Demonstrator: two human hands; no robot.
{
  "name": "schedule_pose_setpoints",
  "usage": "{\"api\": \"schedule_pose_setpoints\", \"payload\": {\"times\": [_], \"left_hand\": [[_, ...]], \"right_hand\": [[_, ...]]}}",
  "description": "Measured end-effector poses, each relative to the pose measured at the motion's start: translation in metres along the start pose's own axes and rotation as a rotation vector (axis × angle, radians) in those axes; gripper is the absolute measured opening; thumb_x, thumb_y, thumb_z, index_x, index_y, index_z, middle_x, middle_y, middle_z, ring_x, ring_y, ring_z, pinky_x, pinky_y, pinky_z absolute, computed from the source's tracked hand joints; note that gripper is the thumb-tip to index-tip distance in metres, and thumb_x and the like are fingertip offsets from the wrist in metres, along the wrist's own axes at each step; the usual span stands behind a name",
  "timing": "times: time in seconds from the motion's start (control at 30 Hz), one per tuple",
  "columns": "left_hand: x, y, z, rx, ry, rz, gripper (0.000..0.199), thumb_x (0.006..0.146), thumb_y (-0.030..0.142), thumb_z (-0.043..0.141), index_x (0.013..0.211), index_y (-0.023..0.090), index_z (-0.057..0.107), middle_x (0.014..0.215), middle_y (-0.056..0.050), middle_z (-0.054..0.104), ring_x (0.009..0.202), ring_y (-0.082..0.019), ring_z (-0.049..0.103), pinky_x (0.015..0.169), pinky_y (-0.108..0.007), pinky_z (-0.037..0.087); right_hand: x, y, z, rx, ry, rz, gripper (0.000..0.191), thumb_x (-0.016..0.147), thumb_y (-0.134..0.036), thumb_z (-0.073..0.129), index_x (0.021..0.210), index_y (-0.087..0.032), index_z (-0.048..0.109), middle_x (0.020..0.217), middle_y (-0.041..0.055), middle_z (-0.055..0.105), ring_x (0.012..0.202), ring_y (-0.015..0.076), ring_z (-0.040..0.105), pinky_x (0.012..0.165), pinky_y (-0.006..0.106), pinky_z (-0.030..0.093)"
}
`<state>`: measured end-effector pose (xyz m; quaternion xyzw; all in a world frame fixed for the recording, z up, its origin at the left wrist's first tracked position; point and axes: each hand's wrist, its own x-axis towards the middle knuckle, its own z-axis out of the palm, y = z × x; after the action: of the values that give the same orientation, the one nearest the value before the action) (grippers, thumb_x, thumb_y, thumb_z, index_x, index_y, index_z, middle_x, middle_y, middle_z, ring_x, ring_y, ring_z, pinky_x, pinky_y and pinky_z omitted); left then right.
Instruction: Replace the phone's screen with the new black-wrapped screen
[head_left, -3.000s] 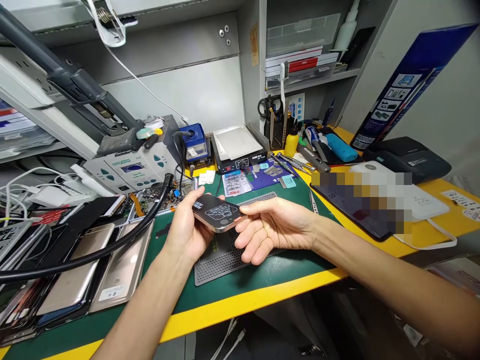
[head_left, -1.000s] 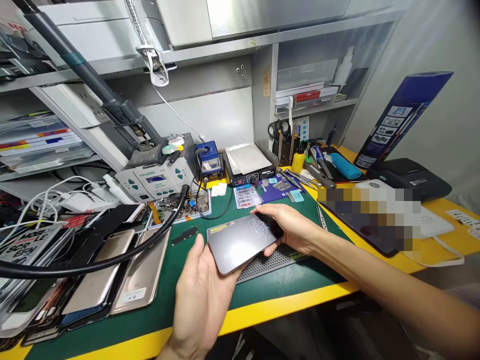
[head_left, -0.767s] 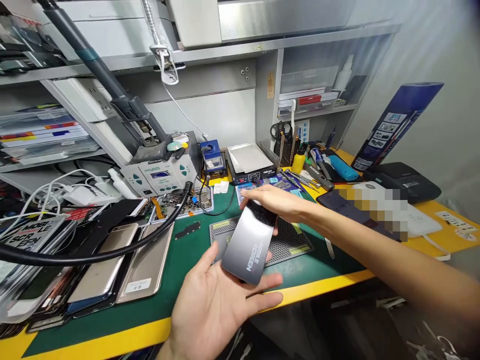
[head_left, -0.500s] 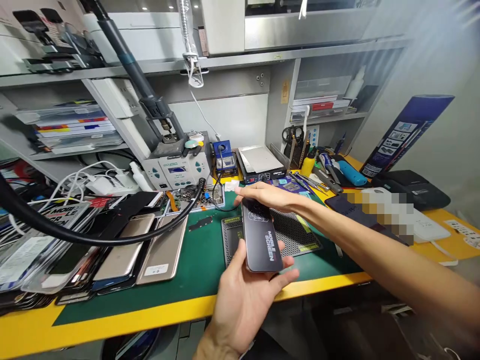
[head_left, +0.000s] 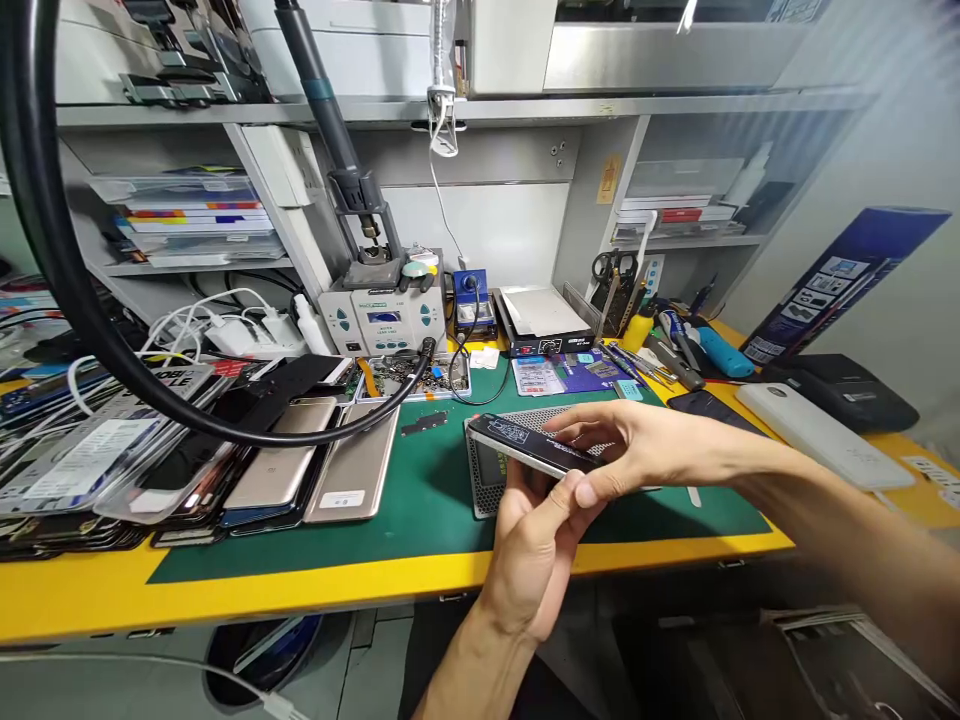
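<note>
A dark phone point(head_left: 517, 440) with white print on its face is held tilted, its far end pointing left, above a perforated grey mat point(head_left: 484, 490). My left hand point(head_left: 529, 560) is wrapped around it from below, thumb along its near edge. From the right, my right hand point(head_left: 622, 450) grips the phone's near end between thumb and fingers. Both thumbs lie close together there. Part of the phone is hidden behind the fingers. Under the perforated mat spreads a green work mat point(head_left: 420, 520), with a thin dark part point(head_left: 424, 423) lying to the left.
Phones lie piled at left, among them a gold one point(head_left: 352, 465). A thick black hose point(head_left: 225, 425) arches across the left side. Behind stand a hot air station point(head_left: 386, 315) and a parts tray point(head_left: 409, 378). Several tools and a white phone-shaped device point(head_left: 825, 435) occupy the right.
The phone has turned from pointing away to lying sideways. My right hand has moved from its far end to its near right end. The view has shifted, so the bench appears farther right.
</note>
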<state>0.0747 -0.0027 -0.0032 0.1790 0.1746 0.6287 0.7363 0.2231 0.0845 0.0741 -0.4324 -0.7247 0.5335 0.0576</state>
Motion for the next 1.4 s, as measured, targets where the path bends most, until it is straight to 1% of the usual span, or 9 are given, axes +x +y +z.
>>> {"api": "schedule_pose_setpoints", "payload": {"times": [0.37, 0.6, 0.67, 0.73, 0.8, 0.87, 0.97, 1.07, 1.4], "left_hand": [[-0.001, 0.033, 0.001, 0.106, -0.069, -0.098, 0.049, 0.082, 0.002, 0.066, 0.128, 0.018, 0.065, 0.117, -0.008, 0.073, 0.124, -0.031, 0.063, 0.113, -0.053, 0.044], [-0.039, 0.067, -0.020, 0.177, 0.119, -0.232, 0.043, 0.077, -0.006, 0.054, 0.115, 0.006, 0.069, 0.139, -0.018, 0.061, 0.127, -0.037, 0.060, 0.108, -0.050, 0.051], [-0.054, 0.082, -0.023, 0.390, 0.226, -0.349, 0.036, 0.082, 0.006, 0.062, 0.118, 0.010, 0.068, 0.139, -0.018, 0.062, 0.113, -0.035, 0.069, 0.095, -0.045, 0.059], [-0.064, 0.099, -0.026, 0.723, 0.221, -0.346, 0.041, 0.084, 0.025, 0.070, 0.124, 0.016, 0.066, 0.118, -0.016, 0.073, 0.073, -0.024, 0.075, 0.070, -0.036, 0.062], [-0.065, 0.115, -0.031, 1.134, 0.247, -0.074, 0.043, 0.081, 0.037, 0.075, 0.118, 0.018, 0.068, 0.097, -0.011, 0.076, 0.060, -0.018, 0.067, 0.058, -0.029, 0.056], [-0.055, 0.126, -0.038, 1.501, 0.310, 0.197, 0.044, 0.082, 0.040, 0.074, 0.122, 0.026, 0.067, 0.108, -0.008, 0.073, 0.068, -0.017, 0.063, 0.061, -0.028, 0.052], [-0.031, 0.132, -0.053, 1.813, 0.093, 0.276, 0.054, 0.080, 0.039, 0.076, 0.132, 0.029, 0.063, 0.119, -0.006, 0.068, 0.089, -0.023, 0.060, 0.082, -0.034, 0.049], [-0.011, 0.129, -0.063, 1.813, -0.085, 0.248, 0.066, 0.075, 0.033, 0.080, 0.138, 0.029, 0.061, 0.117, -0.006, 0.066, 0.104, -0.029, 0.058, 0.103, -0.039, 0.039], [0.002, 0.130, -0.071, 1.838, -0.188, 0.238, 0.060, 0.077, 0.032, 0.077, 0.135, 0.030, 0.062, 0.108, -0.004, 0.068, 0.088, -0.025, 0.057, 0.085, -0.034, 0.043]], "right_hand": [[0.018, 0.018, -0.009, -0.192, 0.001, -0.284, 0.074, 0.071, -0.023, 0.080, 0.139, -0.022, 0.051, 0.134, 0.0074, 0.063, 0.124, 0.0277, 0.060, 0.108, 0.042, 0.047], [0.026, 0.031, -0.011, -0.348, 0.064, -0.298, 0.083, 0.072, -0.021, 0.075, 0.147, -0.025, 0.040, 0.144, 0.0082, 0.053, 0.126, 0.0276, 0.057, 0.106, 0.040, 0.050], [0.025, 0.031, -0.008, -0.406, 0.082, -0.270, 0.081, 0.073, -0.021, 0.074, 0.146, -0.027, 0.040, 0.141, 0.0073, 0.055, 0.120, 0.0277, 0.060, 0.099, 0.039, 0.054], [0.025, 0.030, -0.005, -0.452, 0.089, -0.253, 0.079, 0.074, -0.023, 0.073, 0.146, -0.029, 0.041, 0.138, 0.0061, 0.057, 0.115, 0.0276, 0.062, 0.093, 0.038, 0.056], [0.027, 0.031, -0.002, -0.489, 0.083, -0.268, 0.080, 0.074, -0.025, 0.074, 0.146, -0.031, 0.040, 0.137, 0.0049, 0.058, 0.112, 0.0274, 0.063, 0.090, 0.038, 0.057], [0.031, 0.033, 0.001, -0.529, 0.076, -0.285, 0.081, 0.073, -0.026, 0.075, 0.146, -0.033, 0.039, 0.134, 0.0040, 0.058, 0.108, 0.0269, 0.064, 0.088, 0.038, 0.057], [0.035, 0.034, 0.001, -0.604, 0.073, -0.265, 0.080, 0.074, -0.028, 0.075, 0.146, -0.033, 0.041, 0.130, 0.0040, 0.061, 0.103, 0.0265, 0.065, 0.084, 0.037, 0.057], [0.036, 0.034, -0.001, -0.665, 0.079, -0.252, 0.074, 0.075, -0.031, 0.074, 0.143, -0.032, 0.046, 0.131, 0.0042, 0.061, 0.105, 0.0276, 0.065, 0.085, 0.038, 0.057], [0.032, 0.034, -0.008, -0.715, 0.087, -0.197, 0.069, 0.078, -0.045, 0.076, 0.142, -0.035, 0.052, 0.131, 0.0034, 0.065, 0.108, 0.0316, 0.066, 0.088, 0.044, 0.058]]}}
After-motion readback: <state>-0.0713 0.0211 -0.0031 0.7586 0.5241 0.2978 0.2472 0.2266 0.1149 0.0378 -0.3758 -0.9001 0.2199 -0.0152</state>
